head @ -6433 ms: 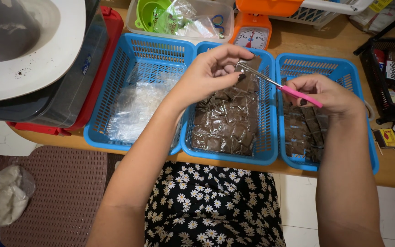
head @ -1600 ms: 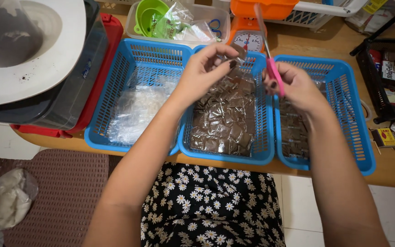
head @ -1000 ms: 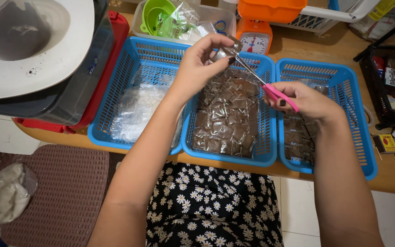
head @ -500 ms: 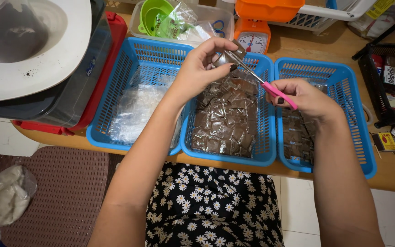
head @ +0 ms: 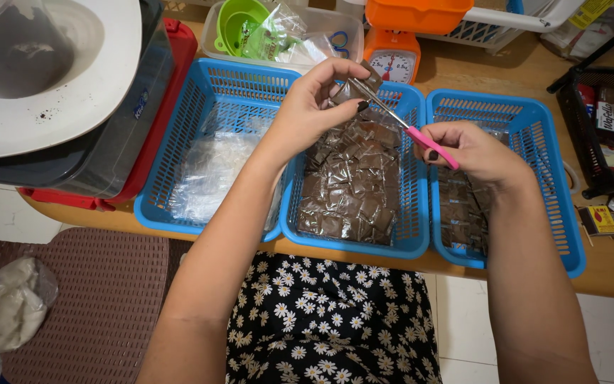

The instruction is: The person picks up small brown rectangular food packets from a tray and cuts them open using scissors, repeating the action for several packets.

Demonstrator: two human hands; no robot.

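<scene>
**Scissors at a small packet, over the middle basket**

Head view: left hand pinches a small dark packet above the middle blue basket. Right hand grips pink-handled scissors, whose blades reach the packet. Fingers partly cover the packet; its contents are indistinct.

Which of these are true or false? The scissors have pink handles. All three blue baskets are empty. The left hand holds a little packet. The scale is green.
1. The scissors in the right hand have pink handles: true.
2. All three blue baskets are empty: false. The middle basket holds many small brown packets.
3. The left hand holds a small packet: true.
4. The scale is green: false. It is orange with a white dial.
</scene>
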